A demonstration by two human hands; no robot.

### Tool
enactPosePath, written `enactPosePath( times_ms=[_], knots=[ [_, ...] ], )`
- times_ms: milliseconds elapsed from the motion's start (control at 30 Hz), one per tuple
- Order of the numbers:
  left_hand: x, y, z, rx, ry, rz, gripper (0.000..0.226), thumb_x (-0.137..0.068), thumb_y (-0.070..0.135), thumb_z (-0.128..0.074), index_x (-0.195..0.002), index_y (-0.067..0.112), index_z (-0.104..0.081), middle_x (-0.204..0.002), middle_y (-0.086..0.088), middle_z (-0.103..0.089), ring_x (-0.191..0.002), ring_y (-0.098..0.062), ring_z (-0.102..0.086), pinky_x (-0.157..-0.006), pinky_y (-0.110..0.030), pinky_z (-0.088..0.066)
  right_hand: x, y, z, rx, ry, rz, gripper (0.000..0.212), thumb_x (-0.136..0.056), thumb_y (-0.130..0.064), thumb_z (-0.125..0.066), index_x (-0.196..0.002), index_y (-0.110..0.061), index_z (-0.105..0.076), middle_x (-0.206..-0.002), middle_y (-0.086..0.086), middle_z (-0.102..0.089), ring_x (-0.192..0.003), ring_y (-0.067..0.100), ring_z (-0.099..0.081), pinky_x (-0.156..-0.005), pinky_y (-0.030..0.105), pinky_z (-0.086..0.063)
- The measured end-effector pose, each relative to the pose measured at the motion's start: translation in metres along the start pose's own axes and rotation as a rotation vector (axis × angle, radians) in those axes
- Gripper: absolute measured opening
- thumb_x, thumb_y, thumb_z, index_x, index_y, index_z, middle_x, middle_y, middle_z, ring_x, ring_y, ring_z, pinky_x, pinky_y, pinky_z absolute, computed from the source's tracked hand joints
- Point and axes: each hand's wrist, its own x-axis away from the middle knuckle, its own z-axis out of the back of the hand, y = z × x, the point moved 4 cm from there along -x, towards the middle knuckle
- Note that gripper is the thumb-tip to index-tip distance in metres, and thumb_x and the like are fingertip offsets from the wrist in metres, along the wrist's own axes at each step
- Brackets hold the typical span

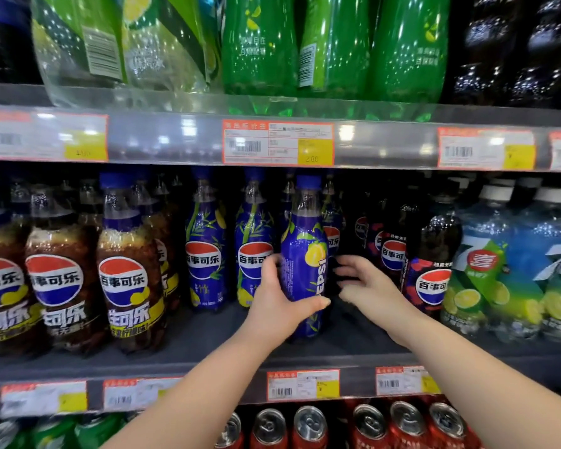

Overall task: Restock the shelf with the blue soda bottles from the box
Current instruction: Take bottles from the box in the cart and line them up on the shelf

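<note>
A shelf (208,338) is seen across the view, its dark deck bare toward 6 o'clock. Green bottles (259,43) are ranged above it at 12 o'clock. Cola bottles (62,273) are stood at 9 o'clock, lime bottles (486,264) at 3 o'clock, and black bottles (431,254) just beside those. Two blue bottles (204,247) are set upright near the centre. A third blue bottle (305,254) is stood upright at their 3 o'clock, nearer the front. It is gripped low on its body by the left hand (279,303), thumb laid across the front. The right hand (370,290) is held open, fingers spread, just beside it at 3 o'clock; contact cannot be told. Red cans (308,426) are seen at 6 o'clock.
</note>
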Motion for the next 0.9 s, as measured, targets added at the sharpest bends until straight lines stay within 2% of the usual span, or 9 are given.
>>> enactPosePath(
  times_ms=[100,167,233,300,400,467,567,767,900],
  knots=[
    [0.009,0.0,0.015,-0.125,0.049,0.012,0.088,-0.058,0.036,-0.083,-0.13,0.03,-0.033,-0.122,0.008,-0.05,-0.11,-0.011,-0.053,-0.095,-0.031,-0.045,0.005,-0.007,-0.018,-0.037,-0.222,0.038,0.085,-0.066,-0.011,-0.061,-0.142,-0.027,-0.027,-0.131,-0.009,-0.044,-0.127,0.013,-0.042,-0.105,0.034,-0.039],
    [0.014,-0.008,0.035,-0.308,0.082,0.028,0.082,-0.065,0.039,-0.078,-0.134,0.026,-0.036,-0.121,0.005,-0.049,-0.108,-0.011,-0.05,-0.092,-0.027,-0.042,0.005,-0.008,-0.029,-0.041,-0.318,0.051,0.087,-0.071,-0.013,-0.07,-0.142,-0.03,-0.023,-0.13,-0.014,-0.047,-0.123,0.005,-0.047,-0.1,0.026,-0.042],
    [0.02,-0.016,0.053,-0.566,0.066,0.003,0.068,-0.069,0.05,-0.072,-0.126,0.024,-0.047,-0.116,0.004,-0.053,-0.108,-0.013,-0.051,-0.092,-0.027,-0.043,0.002,-0.005,-0.033,-0.063,-0.29,0.054,0.076,-0.075,-0.007,-0.072,-0.135,-0.03,-0.032,-0.123,-0.015,-0.055,-0.113,0.001,-0.054,-0.092,0.02,-0.048],
    [0.026,-0.025,0.066,-0.827,0.011,0.001,0.066,-0.069,0.064,-0.06,-0.121,0.026,-0.05,-0.119,0.003,-0.055,-0.114,-0.017,-0.05,-0.095,-0.032,-0.043,-0.004,0.0,-0.033,-0.076,-0.207,0.055,0.067,-0.071,-0.007,-0.076,-0.124,-0.029,-0.042,-0.121,-0.009,-0.06,-0.107,0.004,-0.06,-0.094,0.029,-0.051],
    [0.033,-0.038,0.076,-1.078,-0.046,0.058,0.09,-0.059,0.081,-0.029,-0.128,0.027,-0.047,-0.13,0.004,-0.051,-0.121,-0.02,-0.045,-0.099,-0.033,-0.04,-0.014,0.004,-0.034,0.009,-0.04,0.066,0.078,-0.056,-0.026,-0.084,-0.119,-0.03,-0.039,-0.124,-0.003,-0.059,-0.11,0.013,-0.06,-0.098,0.038,-0.049],
    [0.036,-0.043,0.078,-1.123,-0.058,0.076,0.103,-0.051,0.081,-0.009,-0.13,0.027,-0.047,-0.133,0.004,-0.049,-0.123,-0.019,-0.043,-0.101,-0.033,-0.039,-0.019,0.003,-0.037,0.083,0.083,0.077,0.087,-0.048,-0.037,-0.085,-0.12,-0.031,-0.036,-0.127,0.001,-0.054,-0.114,0.017,-0.056,-0.1,0.041,-0.046],
    [0.037,-0.048,0.076,-1.161,-0.097,0.096,0.104,-0.051,0.077,0.001,-0.13,0.029,-0.049,-0.139,0.005,-0.046,-0.129,-0.019,-0.038,-0.104,-0.034,-0.037,-0.026,0.001,-0.044,0.168,0.147,0.047,0.094,-0.052,-0.037,-0.086,-0.13,-0.023,-0.036,-0.13,0.005,-0.045,-0.119,0.02,-0.048,-0.105,0.042,-0.04],
    [0.036,-0.053,0.074,-1.232,-0.098,0.05,0.096,-0.061,0.072,0.003,-0.127,0.029,-0.051,-0.135,0.004,-0.049,-0.126,-0.021,-0.04,-0.101,-0.036,-0.039,-0.023,0.009,-0.039,-0.086,-0.145,-0.013,0.082,-0.075,0.0,-0.068,-0.139,-0.025,-0.024,-0.115,-0.009,-0.057,-0.1,0.004,-0.056,-0.087,0.025,-0.045],
    [0.035,-0.054,0.075,-1.228,-0.091,0.045,0.099,-0.056,0.071,0.006,-0.128,0.03,-0.05,-0.136,0.005,-0.048,-0.126,-0.02,-0.039,-0.101,-0.036,-0.038,-0.03,0.016,-0.034,0.073,0.073,0.014,0.1,-0.039,-0.043,-0.085,-0.125,-0.033,-0.034,-0.118,-0.002,-0.057,-0.106,0.014,-0.06,-0.096,0.04,-0.05]
  ],
)
